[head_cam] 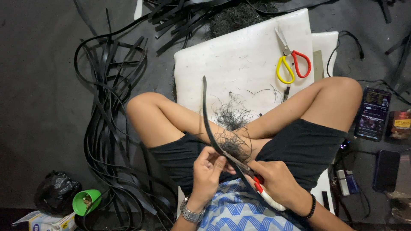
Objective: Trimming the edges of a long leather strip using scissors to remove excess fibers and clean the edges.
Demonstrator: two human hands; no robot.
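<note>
Far left of the fingers, on the dark floor: a crumpled black plastic bag (pixel 55 192), a green plastic cup (pixel 87 202) lying on its side, and a loose tangle of long black flat strips (pixel 109 128).

Left hand (pixel 208 171): fingers curled shut in a pinch on the lower end of one long black flat strip (pixel 205 115). From the fingertips the strip arcs up and away across the lap, over the white foam pad (pixel 239 55). A metal wristwatch (pixel 190 214) sits below the hand.

Between the two hands, just above the fingertips: a clump of fine black shavings (pixel 233 143) resting on the legs and on the pad.

Right hand (pixel 278 182): fingers closed around the red-and-white handle of a cutting tool (pixel 263 192). Its blade points up and left and meets the strip beside the left fingertips. Whether the blade is cutting or only touching cannot be told.

Up and right of the right fingers: yellow-and-red handled scissors (pixel 291 60) on the pad. Further right: a dark smartphone (pixel 372 113).

Hazards, as judged:
- The blade lies next to the left fingertips. A slip along the strip could cut them.
- The work is held over bare legs. A downward slip could reach the thigh.
- The free length of strip is unsupported. If it springs, the pinch could be lost.
</note>
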